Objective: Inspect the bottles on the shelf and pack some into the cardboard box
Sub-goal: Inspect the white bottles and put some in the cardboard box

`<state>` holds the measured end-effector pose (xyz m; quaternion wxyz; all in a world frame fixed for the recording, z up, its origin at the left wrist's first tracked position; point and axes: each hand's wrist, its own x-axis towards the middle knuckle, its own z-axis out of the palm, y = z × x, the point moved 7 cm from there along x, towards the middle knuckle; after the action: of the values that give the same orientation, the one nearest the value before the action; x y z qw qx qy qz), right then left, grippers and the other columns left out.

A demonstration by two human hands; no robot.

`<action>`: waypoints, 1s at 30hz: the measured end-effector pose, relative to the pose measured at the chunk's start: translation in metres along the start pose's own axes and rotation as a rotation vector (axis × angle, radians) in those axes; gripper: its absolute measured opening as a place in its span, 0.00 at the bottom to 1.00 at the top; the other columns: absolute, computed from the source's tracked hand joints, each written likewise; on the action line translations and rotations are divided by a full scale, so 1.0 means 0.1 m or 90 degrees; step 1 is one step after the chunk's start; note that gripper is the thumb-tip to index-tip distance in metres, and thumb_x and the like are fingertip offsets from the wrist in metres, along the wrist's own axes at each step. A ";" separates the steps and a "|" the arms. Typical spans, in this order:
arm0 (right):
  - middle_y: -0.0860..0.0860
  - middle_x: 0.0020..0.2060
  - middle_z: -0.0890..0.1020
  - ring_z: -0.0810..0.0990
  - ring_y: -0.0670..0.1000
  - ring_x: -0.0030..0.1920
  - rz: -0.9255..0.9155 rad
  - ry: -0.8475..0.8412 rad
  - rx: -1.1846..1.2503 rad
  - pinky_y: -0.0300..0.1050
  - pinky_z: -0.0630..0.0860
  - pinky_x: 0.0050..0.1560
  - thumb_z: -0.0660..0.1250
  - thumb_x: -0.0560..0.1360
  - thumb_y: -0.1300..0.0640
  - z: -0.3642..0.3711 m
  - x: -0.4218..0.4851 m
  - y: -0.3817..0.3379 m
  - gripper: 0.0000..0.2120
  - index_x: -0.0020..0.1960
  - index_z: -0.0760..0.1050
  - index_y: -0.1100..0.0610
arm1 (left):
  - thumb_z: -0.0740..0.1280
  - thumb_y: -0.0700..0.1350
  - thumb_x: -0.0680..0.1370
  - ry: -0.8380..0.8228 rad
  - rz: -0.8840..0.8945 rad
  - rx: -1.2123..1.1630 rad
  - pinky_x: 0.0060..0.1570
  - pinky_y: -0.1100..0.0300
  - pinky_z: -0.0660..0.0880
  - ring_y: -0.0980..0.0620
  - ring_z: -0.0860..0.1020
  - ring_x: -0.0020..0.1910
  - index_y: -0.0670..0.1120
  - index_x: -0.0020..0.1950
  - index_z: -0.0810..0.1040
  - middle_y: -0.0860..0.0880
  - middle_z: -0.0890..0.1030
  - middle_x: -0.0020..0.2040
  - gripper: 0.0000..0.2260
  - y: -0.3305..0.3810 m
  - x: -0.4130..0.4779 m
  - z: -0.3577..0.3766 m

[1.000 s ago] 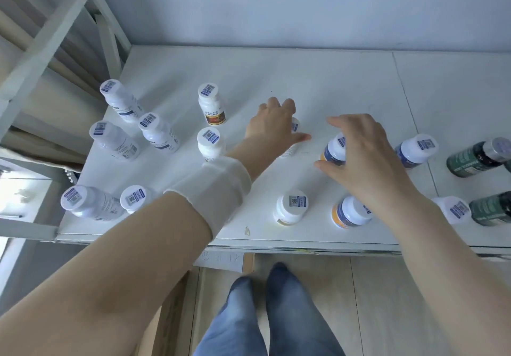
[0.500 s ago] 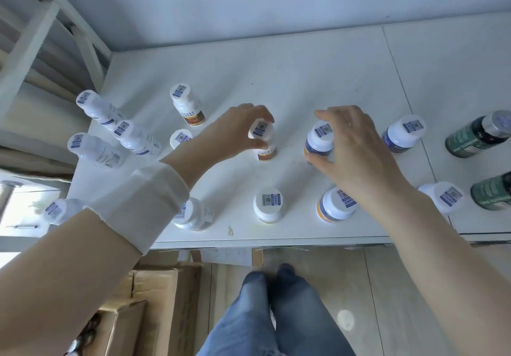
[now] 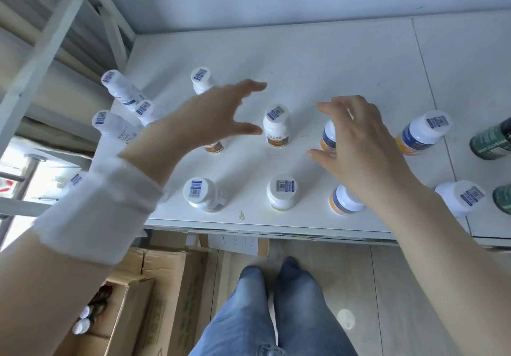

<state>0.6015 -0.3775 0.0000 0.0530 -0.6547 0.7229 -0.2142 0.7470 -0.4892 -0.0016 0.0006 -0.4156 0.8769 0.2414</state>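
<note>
Head view, looking down on a white shelf (image 3: 318, 59) with small bottles standing in loose rows.

Left hand (image 3: 204, 117): above the shelf, thumb and fingers spread apart, holding nothing. White wristband (image 3: 99, 206) on the forearm.

Red-labelled bottle (image 3: 276, 127): upright, white cap with a code sticker, just to the right of the left thumb tip, not touched.

Right hand (image 3: 356, 140): fingers curled over an orange-and-blue bottle (image 3: 328, 137); whether they actually grip it cannot be told.

Front row: three white-capped bottles near the shelf edge, the rightmost (image 3: 343, 202) partly under the right wrist.

Far right: dark green bottles (image 3: 489, 141).

Cardboard box (image 3: 143, 300): on the floor below the shelf, at lower left, open, bottles inside.
</note>
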 end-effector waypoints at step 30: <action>0.48 0.57 0.76 0.78 0.45 0.55 0.187 -0.005 0.727 0.39 0.77 0.51 0.75 0.62 0.56 0.64 -0.95 -1.58 0.27 0.58 0.70 0.47 | 0.60 0.44 0.79 0.122 -0.171 -0.981 0.43 0.62 0.79 0.54 0.80 0.42 0.45 0.54 0.76 0.47 0.81 0.48 0.07 -0.89 -1.74 0.39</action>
<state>0.7832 -0.3088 -0.0170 0.4287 -0.4164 0.5761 -0.5576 0.9186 -0.3940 -0.0383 -0.3341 -0.4204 0.4005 0.7424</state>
